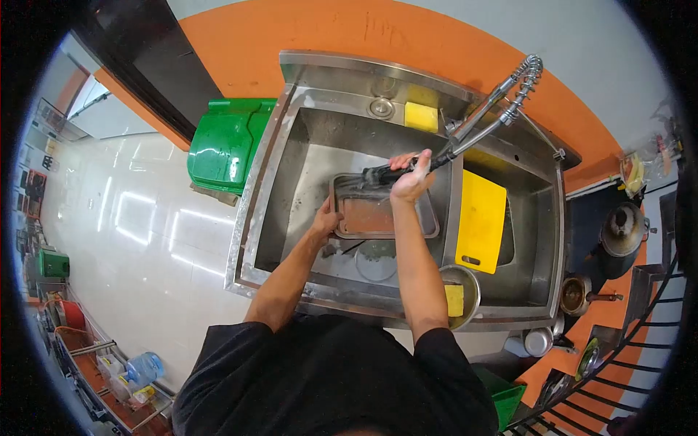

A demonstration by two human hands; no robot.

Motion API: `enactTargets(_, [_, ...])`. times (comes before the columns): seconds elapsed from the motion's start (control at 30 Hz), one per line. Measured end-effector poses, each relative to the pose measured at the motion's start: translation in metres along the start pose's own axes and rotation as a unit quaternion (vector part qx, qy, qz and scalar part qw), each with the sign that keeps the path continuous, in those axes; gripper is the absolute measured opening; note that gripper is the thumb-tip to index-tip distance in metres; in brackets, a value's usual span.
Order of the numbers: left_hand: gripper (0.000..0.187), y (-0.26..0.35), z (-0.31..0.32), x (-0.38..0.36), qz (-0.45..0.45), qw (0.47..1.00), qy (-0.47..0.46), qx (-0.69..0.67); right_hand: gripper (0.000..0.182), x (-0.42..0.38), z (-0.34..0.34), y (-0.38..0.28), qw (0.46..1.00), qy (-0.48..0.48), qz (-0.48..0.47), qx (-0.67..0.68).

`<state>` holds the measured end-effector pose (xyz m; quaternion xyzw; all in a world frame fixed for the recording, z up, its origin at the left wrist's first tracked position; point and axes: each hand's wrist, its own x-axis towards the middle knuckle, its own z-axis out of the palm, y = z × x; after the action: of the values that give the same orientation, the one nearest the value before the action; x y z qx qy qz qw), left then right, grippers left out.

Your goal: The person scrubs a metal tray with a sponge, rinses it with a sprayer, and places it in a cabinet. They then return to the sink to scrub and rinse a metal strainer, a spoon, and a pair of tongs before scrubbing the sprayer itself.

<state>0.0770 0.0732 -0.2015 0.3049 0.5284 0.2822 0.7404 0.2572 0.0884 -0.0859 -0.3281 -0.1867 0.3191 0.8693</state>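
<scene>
In the left basin of a steel sink (251, 240), a rectangular metal tray (389, 235) lies with reddish-tinted water in it. My left hand (327, 219) grips the tray's left side, its fingers closed at the rim. Over the tray, my right hand (411, 179) is wrapped around the black handle of a spray faucet (385, 174), whose head points left and down into the tray. A spring hose runs from the handle up to the right. Below the tray, a round, clear-looking dish (374, 263) rests on the basin floor.
A yellow cutting board (481, 221) leans in the right basin. One yellow sponge (422, 117) sits on the back ledge; another (454, 299) lies in a metal bowl (471, 291) at the front edge. A green bin (229, 145) stands left, pans (576, 294) at right.
</scene>
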Motion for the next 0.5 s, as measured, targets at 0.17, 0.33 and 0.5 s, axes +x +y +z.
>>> enactTargets(0.17, [0.049, -0.010, -0.023, 0.025, -0.055, 0.993, 0.004, 0.104, 0.056, 0.009, -0.014, -0.004, 0.987, 0.031, -0.082, -0.136])
enactTargets(0.33, [0.043, -0.006, -0.041, 0.020, -0.001, 0.986, 0.044, 0.161, 0.054, 0.016, -0.045, -0.009, 0.971, 0.032, -0.041, -0.233])
enactTargets(0.5, [0.036, -0.008, -0.017, 0.014, 0.052, 0.994, 0.069, 0.062, 0.053, -0.034, -0.010, -0.020, 0.991, -0.025, 0.098, -0.088])
